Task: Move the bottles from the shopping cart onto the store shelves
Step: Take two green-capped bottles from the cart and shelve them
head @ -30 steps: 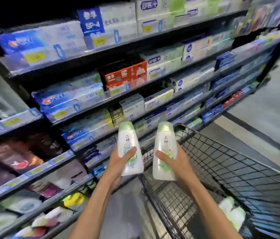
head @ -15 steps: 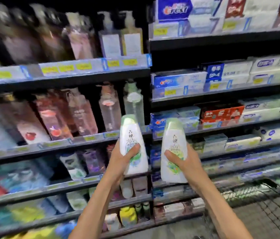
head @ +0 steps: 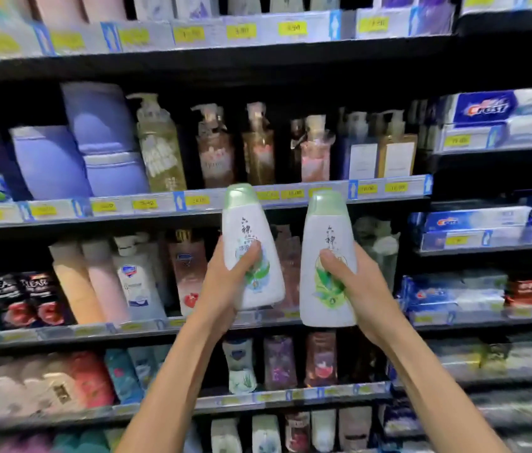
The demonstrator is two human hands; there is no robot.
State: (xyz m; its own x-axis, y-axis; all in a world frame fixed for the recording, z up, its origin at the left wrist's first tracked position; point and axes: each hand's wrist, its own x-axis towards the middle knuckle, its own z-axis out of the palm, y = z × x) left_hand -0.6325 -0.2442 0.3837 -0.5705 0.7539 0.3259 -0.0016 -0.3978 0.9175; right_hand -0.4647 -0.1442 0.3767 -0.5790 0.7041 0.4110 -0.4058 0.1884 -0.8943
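Black store shelving (head: 212,65) is seen filling the whole view, its tiers edged with clear price strips carrying yellow price tags (head: 189,34). Toward ten o'clock, large lilac bottles (head: 101,138) are stood beside amber and pink pump bottles (head: 259,145). Toward nine o'clock, dark bottles (head: 34,297) and peach and pink bottles (head: 89,282) are lined up. At two and three o'clock, toothpaste boxes (head: 500,109) are stacked on a separate bay. Lower tiers, toward six o'clock, are blurred. The goods are lit evenly from the front.
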